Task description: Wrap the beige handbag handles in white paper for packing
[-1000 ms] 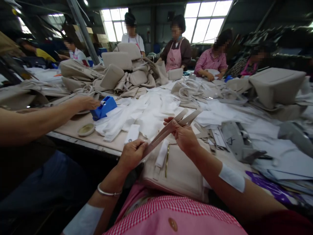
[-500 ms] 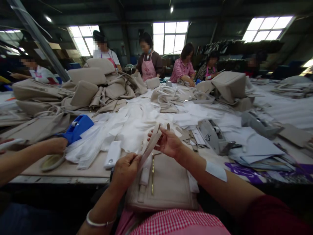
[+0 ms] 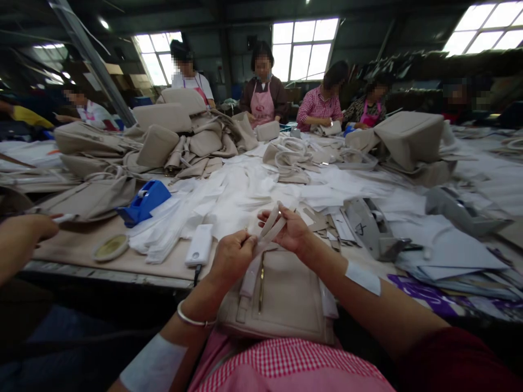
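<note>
A beige bag (image 3: 292, 294) with a gold zipper (image 3: 261, 286) rests upright in front of me, against my checked pink apron. Above its top edge I hold a narrow pale strap (image 3: 267, 231), bent back on itself at the upper end. My left hand (image 3: 233, 256) is closed, pinching the lower part of the strap between thumb and fingers. At the bend, my right hand (image 3: 292, 228) grips the strap with thumb and forefinger, its other fingers loosely curled behind. White wrapping (image 3: 250, 279) covers a piece beside the zipper.
A blue tape dispenser (image 3: 145, 201), a round tape roll (image 3: 111, 247), a white power bank (image 3: 199, 245) and a grey tape dispenser (image 3: 368, 228) stand on the table. Beige bags (image 3: 163, 117) are heaped behind. A co-worker's hand (image 3: 35, 231) reaches in at left; several people work opposite.
My view has swung left, so the scene sits further right. Both hands keep the strap, which is now bent over more. The co-worker's hand at left has moved off the tape roll.
</note>
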`<action>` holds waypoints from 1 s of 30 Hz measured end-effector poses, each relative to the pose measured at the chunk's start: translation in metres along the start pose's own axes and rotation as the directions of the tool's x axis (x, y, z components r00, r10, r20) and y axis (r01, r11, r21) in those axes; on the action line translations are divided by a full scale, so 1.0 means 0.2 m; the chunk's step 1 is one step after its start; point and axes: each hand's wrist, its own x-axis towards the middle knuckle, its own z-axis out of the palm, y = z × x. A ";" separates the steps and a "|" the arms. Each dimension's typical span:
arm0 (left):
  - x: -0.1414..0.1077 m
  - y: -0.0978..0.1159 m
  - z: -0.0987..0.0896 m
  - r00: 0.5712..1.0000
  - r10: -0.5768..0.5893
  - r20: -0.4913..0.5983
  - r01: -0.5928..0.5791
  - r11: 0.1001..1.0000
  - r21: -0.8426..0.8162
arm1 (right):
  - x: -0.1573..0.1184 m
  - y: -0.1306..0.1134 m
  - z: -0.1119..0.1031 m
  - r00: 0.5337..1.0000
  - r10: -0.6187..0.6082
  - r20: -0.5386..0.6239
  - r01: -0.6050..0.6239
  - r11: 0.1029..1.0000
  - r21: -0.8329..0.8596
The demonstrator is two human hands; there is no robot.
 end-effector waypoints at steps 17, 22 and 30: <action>0.19 0.04 0.09 0.999 -0.017 0.046 -0.001 0.934 0.357 | 0.10 0.04 -0.01 0.981 0.003 -0.194 -0.020 0.996 -0.086; 0.20 0.03 0.11 0.998 -0.040 0.046 0.017 0.914 0.406 | 0.06 0.18 -0.01 0.977 0.001 -0.213 -0.025 0.994 -0.110; 0.21 0.05 0.14 0.994 -0.050 0.093 0.006 0.906 0.422 | 0.14 0.09 -0.09 0.967 0.120 -0.224 -0.152 0.980 -0.130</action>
